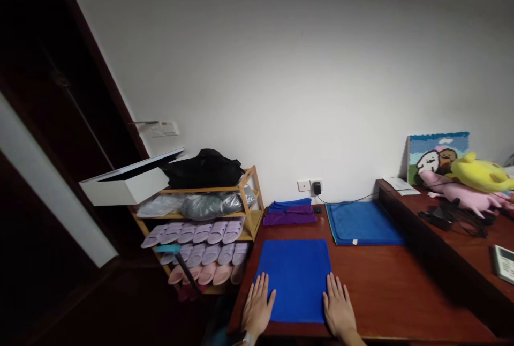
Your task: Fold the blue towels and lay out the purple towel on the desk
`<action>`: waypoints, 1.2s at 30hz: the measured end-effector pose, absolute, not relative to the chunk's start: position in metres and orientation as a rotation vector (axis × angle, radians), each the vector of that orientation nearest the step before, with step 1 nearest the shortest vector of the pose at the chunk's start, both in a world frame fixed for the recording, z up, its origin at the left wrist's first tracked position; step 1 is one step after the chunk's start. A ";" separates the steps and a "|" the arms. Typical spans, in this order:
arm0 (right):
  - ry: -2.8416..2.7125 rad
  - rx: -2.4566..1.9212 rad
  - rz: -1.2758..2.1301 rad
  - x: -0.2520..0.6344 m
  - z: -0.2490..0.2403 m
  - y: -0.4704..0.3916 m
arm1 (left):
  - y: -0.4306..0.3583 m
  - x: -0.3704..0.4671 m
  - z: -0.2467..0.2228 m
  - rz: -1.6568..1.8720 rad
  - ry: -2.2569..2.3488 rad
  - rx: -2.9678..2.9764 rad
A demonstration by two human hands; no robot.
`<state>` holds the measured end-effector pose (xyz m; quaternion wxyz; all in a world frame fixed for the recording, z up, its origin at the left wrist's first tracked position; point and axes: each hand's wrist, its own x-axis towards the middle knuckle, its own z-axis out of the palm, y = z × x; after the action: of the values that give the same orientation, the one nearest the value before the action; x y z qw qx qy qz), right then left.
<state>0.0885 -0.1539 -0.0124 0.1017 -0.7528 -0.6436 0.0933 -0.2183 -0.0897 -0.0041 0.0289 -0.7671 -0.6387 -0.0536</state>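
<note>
A blue cloth (299,276) lies flat and squared on the brown wooden table, close to its front edge. My left hand (257,306) rests flat over the cloth's left edge, fingers stretched out and pointing away from me. On the opposite side, my right hand (338,303) lies flat across the right edge, its fingers also extended. Neither hand grips anything. Behind the cloth sits a folded purple cloth (289,217) with a folded blue cloth (289,204) at its back. To the right is a stack of flat blue cloths (363,223) with a small white tag.
Left of the table (377,281) stands a wooden rack (249,201) with several slippers (217,232), a black bag (203,170) and a white box (132,188). A raised ledge (437,271) on the right carries plush toys (461,190) and cables. A black adapter (317,188) is plugged into the wall.
</note>
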 end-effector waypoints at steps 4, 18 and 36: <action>-1.873 -2.228 0.299 0.091 -0.009 -0.144 | -0.090 -0.218 -0.016 -0.248 -1.936 -2.343; -1.945 -2.251 0.229 0.096 -0.015 -0.092 | -0.095 -0.217 0.002 -0.252 -1.977 -2.385; -1.911 -2.221 0.199 0.095 -0.024 -0.086 | -0.056 -0.094 0.007 -0.298 -1.679 -2.757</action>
<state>0.0954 -0.0863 -0.0238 0.1023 -0.7524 -0.6472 0.0673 -0.0939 -0.0560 0.0071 -0.0501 -0.8494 -0.5172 -0.0919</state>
